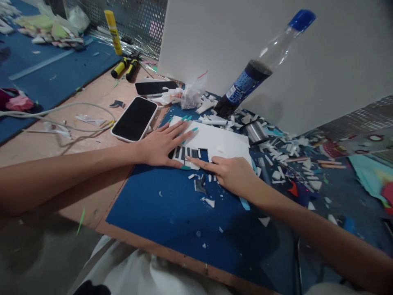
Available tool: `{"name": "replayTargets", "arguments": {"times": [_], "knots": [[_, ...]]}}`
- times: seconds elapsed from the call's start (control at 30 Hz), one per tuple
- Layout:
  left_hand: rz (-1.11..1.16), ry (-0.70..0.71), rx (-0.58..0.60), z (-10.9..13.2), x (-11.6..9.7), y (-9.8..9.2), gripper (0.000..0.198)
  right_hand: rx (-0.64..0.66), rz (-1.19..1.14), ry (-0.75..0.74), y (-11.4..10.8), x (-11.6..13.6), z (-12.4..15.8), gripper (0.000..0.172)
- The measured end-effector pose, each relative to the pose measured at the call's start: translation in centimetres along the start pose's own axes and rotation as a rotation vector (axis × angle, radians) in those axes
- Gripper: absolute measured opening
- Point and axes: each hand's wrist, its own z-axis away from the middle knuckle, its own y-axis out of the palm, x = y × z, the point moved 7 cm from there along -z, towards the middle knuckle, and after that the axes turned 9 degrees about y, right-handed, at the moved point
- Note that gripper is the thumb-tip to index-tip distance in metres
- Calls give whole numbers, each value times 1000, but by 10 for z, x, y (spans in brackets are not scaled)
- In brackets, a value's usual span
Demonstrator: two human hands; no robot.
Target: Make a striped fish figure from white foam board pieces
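Note:
My left hand (164,144), with long teal nails, lies flat with fingers spread on the left end of a white foam sheet (221,141). Several dark slots (187,153) are cut along the sheet's near edge. My right hand (231,174) rests at that near edge with fingers curled and the index finger stretched out, its tip on the slotted strip. A light blue strip (245,203) pokes out under the right wrist; whether the hand grips it is hidden. The sheet lies on a blue cutting mat (172,213).
A phone (134,119) with a white case lies left of the sheet, and a second phone (156,87) behind it. A tilted cola bottle (260,65) leans against a white board (276,45). White scraps (285,151) litter the right side. Yellow-handled tools (125,67), a glue stick (113,32) and a cable (61,116) sit at left.

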Motion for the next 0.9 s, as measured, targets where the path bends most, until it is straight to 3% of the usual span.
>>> {"name": "replayTargets", "arguments": {"times": [0.6, 0.9], "knots": [[34, 4, -22, 0, 1, 0, 103, -9, 10, 4, -13, -8, 2, 66], [55, -3, -34, 0, 1, -2, 104, 68, 6, 8, -17, -7, 3, 66]]}}
